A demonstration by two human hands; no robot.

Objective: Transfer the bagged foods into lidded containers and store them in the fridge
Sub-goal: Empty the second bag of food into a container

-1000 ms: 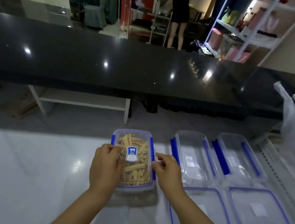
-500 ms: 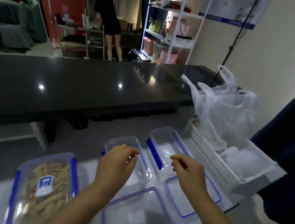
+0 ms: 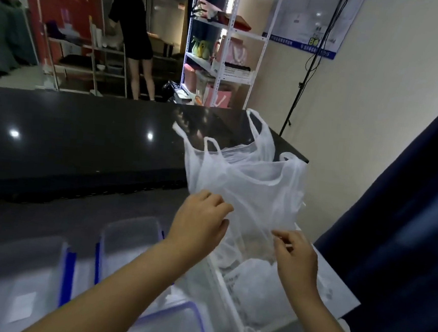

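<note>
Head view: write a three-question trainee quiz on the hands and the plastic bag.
1. True or false: both hands, the left hand and the right hand, are at the white plastic bag.
2. Multiple choice: the bag stands in A) a blue-clipped container, B) a white bin, C) the black counter.
3. Fill in: the clear containers nearest the left forearm look ____ of food.

Key: 1 true; 2 B; 3 empty.
</note>
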